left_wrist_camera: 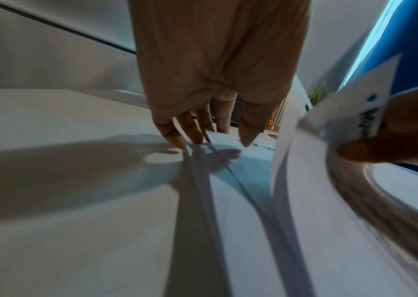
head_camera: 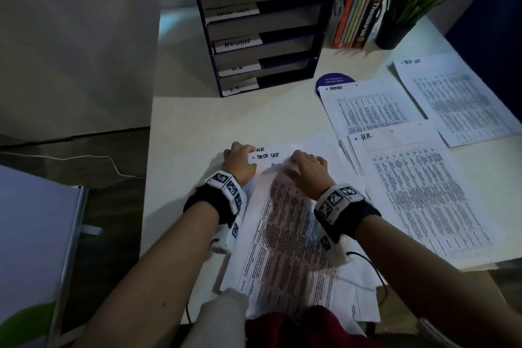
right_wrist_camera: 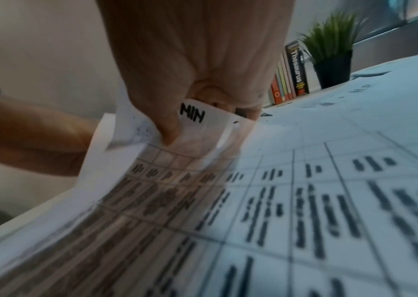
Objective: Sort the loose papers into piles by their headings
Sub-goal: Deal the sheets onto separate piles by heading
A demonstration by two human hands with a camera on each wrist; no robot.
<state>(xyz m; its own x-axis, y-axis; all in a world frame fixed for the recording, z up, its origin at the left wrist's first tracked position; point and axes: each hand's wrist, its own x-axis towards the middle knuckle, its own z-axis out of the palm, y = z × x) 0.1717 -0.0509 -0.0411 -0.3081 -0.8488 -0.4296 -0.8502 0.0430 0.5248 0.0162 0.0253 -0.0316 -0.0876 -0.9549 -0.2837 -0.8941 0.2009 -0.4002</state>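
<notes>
A loose stack of printed papers (head_camera: 285,257) lies at the desk's front, with "TASK LIST" and "H.R." headings showing at its top edge. My left hand (head_camera: 238,161) rests its straight fingertips (left_wrist_camera: 190,132) on the stack's top left corner. My right hand (head_camera: 307,169) pinches the top edge of one sheet (right_wrist_camera: 197,117) between thumb (right_wrist_camera: 166,122) and fingers; the letters "MIN" show on it. That sheet curls up off the stack (right_wrist_camera: 304,201). Three sorted piles lie to the right: ADMIN (head_camera: 367,110), TASK LIST (head_camera: 457,99) and H.R. (head_camera: 418,195).
A dark tray organiser (head_camera: 262,31) with labelled shelves stands at the back. Books (head_camera: 356,11) and a potted plant (head_camera: 406,8) sit at the back right. A blue round disc (head_camera: 334,80) peeks from under the ADMIN pile. Bare desk (head_camera: 211,116) lies between organiser and stack.
</notes>
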